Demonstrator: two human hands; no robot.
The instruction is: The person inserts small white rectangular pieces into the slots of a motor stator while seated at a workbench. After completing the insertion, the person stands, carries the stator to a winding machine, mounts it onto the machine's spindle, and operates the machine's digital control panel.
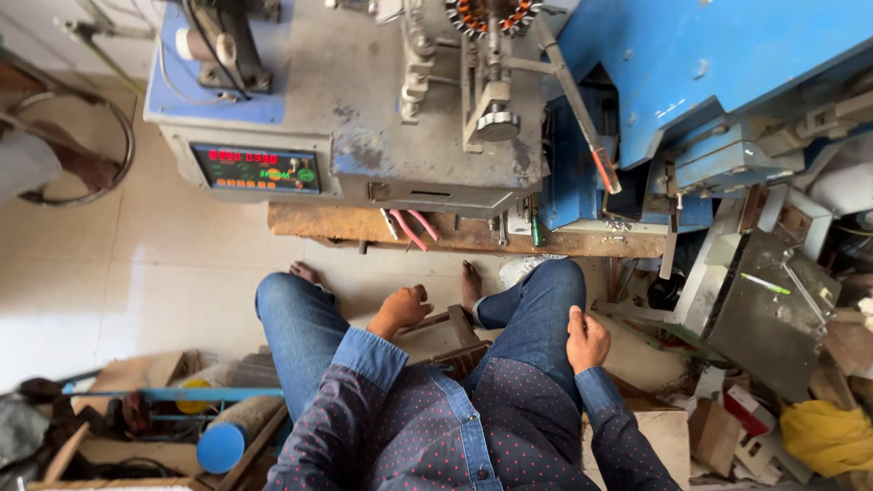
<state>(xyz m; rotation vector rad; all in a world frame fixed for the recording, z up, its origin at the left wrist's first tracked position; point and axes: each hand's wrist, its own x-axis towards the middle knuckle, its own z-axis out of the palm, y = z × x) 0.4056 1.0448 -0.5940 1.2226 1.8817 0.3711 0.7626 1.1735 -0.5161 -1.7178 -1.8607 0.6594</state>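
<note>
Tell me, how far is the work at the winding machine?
Already done: a stator with copper coils is mounted on the grey machine. In hand: nothing; the left hand and right hand rest empty on the knees. How much winding is left cannot be told.

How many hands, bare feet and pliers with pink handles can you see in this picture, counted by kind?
Hands: 2, the left hand at the wooden stool, the right hand on the thigh
Bare feet: 2, one and the other
Pink-handled pliers: 1
Total: 5
</note>
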